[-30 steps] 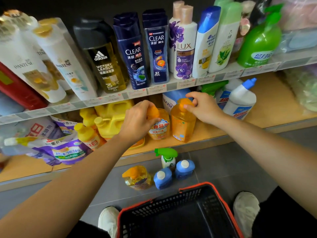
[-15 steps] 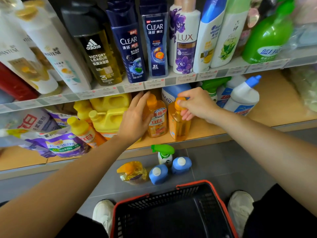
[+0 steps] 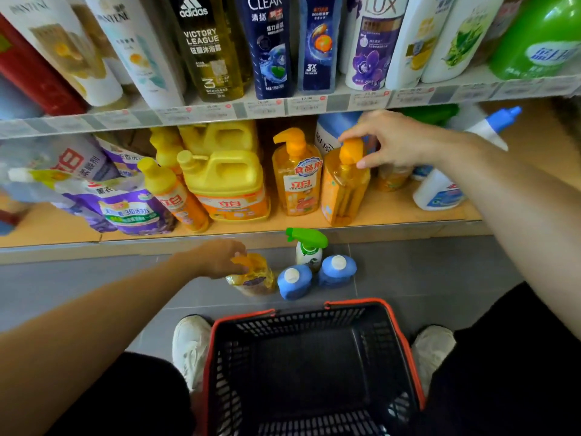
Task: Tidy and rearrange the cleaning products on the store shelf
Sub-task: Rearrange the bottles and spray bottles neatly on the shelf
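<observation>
On the lower shelf (image 3: 393,212) two orange pump bottles stand side by side. My right hand (image 3: 388,141) pinches the pump head of the right bottle (image 3: 344,187) from above. The left bottle (image 3: 297,180) stands free, its label facing me. My left hand (image 3: 217,259) is down at the floor, its fingers curled over the pump top of a third orange bottle (image 3: 254,278). Beside that one stand a green spray bottle (image 3: 308,247) and two blue round bottles (image 3: 294,281) (image 3: 338,270).
Yellow jugs (image 3: 226,180), a yellow-capped bottle (image 3: 171,191) and purple pouches (image 3: 125,209) fill the lower shelf's left. A white bottle with a blue cap (image 3: 440,190) is at the right. Shampoo bottles (image 3: 270,45) line the upper shelf. A black basket with a red rim (image 3: 242,316) sits between my shoes.
My left hand left the left shelf bottle and dropped to the orange bottle on the floor. My right hand stays on the other bottle's pump. The view moved closer.
</observation>
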`<state>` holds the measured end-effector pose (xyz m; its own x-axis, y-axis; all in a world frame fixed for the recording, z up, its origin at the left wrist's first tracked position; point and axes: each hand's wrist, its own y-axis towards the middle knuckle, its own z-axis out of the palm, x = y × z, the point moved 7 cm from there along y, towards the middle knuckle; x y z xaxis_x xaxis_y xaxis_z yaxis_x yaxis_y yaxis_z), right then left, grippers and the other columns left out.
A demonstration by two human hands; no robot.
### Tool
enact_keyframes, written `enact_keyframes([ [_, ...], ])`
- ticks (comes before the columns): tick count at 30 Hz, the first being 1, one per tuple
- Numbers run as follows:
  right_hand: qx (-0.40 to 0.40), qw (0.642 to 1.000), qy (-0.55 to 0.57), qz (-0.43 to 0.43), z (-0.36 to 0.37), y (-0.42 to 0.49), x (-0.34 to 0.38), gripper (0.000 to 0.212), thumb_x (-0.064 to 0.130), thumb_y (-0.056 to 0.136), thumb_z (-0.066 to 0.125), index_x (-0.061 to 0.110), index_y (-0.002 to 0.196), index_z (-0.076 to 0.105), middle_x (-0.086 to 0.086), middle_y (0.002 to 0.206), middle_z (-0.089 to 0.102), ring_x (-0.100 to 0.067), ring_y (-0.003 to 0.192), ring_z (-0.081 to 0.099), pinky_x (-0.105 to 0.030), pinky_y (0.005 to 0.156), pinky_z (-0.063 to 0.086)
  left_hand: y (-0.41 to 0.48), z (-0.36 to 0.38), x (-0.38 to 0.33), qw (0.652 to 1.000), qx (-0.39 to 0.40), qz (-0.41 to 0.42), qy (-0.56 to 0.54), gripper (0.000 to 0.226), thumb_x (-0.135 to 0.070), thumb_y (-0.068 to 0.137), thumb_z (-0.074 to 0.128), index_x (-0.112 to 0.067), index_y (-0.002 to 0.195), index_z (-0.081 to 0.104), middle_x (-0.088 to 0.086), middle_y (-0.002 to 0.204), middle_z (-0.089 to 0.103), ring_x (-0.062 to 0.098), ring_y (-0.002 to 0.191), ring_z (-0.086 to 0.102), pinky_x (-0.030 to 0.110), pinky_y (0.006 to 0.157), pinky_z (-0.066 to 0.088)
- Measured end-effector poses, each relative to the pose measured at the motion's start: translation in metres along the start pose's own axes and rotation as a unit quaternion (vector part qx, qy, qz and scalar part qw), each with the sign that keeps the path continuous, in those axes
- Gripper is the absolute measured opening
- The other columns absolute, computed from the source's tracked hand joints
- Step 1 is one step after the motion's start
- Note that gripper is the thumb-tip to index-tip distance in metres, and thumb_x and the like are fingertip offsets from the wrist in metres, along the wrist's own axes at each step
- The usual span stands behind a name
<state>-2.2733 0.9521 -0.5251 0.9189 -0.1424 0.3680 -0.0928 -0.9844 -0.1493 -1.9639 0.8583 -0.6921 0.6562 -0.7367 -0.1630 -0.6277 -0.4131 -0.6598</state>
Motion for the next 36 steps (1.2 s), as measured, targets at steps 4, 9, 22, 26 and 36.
enact_keyframes([
  [4, -0.019, 1.0, 0.013, 0.007, 0.004, 0.001, 0.008, 0.05, 0.027, 0.079, 0.082, 0.025, 0.125, 0.063, 0.004, 0.095, 0.061, -0.017, 0.085, 0.058, -0.036, 0.081, 0.048, -0.005, 0.015, 0.004, 0.997, -0.013, 0.0, -0.082, 0.048, -0.031, 0.096, 0.067, -0.015, 0.139, 0.051, 0.015, 0.121, 0.068, 0.029, 0.1, 0.068, 0.038, 0.087, 0.053],
  [9, -0.102, 0.994, -0.031, 0.019, 0.004, -0.003, 0.021, 0.048, 0.046, 0.08, 0.077, 0.025, 0.122, 0.068, -0.004, 0.096, 0.067, -0.031, 0.101, 0.058, -0.043, 0.088, 0.048, -0.009, 0.001, 0.002, 0.99, -0.071, -0.006, -0.121, 0.045, -0.029, 0.089, 0.076, -0.013, 0.128, 0.061, 0.011, 0.119, 0.066, 0.025, 0.102, 0.061, 0.035, 0.084, 0.05],
  [22, -0.105, 0.99, -0.088, 0.014, 0.013, 0.002, 0.036, 0.033, 0.04, 0.088, 0.071, 0.02, 0.114, 0.069, -0.002, 0.099, 0.048, -0.031, 0.101, 0.054, -0.042, 0.085, 0.042, -0.071, -0.12, -0.019, 0.953, -0.211, 0.026, -0.217, 0.036, -0.031, 0.078, 0.085, -0.018, 0.105, 0.065, 0.002, 0.094, 0.071, 0.019, 0.082, 0.067, 0.034, 0.066, 0.056],
  [26, -0.12, 0.989, -0.083, 0.031, 0.01, -0.001, 0.025, 0.029, 0.04, 0.089, 0.07, 0.021, 0.11, 0.069, -0.001, 0.099, 0.049, -0.029, 0.101, 0.053, -0.041, 0.086, 0.039, -0.091, -0.15, -0.036, 0.919, -0.223, 0.066, -0.317, 0.025, -0.017, 0.081, 0.083, -0.015, 0.098, 0.066, 0.001, 0.072, 0.075, 0.005, 0.055, 0.065, 0.018, 0.043, 0.045],
  [36, -0.212, 0.975, -0.063, 0.01, -0.003, -0.001, 0.058, 0.032, 0.041, 0.085, 0.074, 0.015, 0.104, 0.072, 0.003, 0.09, 0.045, -0.026, 0.092, 0.052, -0.034, 0.077, 0.031, -0.102, -0.172, -0.042, 0.898, -0.243, 0.113, -0.348, 0.027, -0.014, 0.082, 0.081, -0.012, 0.103, 0.065, 0.004, 0.09, 0.079, 0.015, 0.083, 0.076, 0.034, 0.075, 0.063],
])
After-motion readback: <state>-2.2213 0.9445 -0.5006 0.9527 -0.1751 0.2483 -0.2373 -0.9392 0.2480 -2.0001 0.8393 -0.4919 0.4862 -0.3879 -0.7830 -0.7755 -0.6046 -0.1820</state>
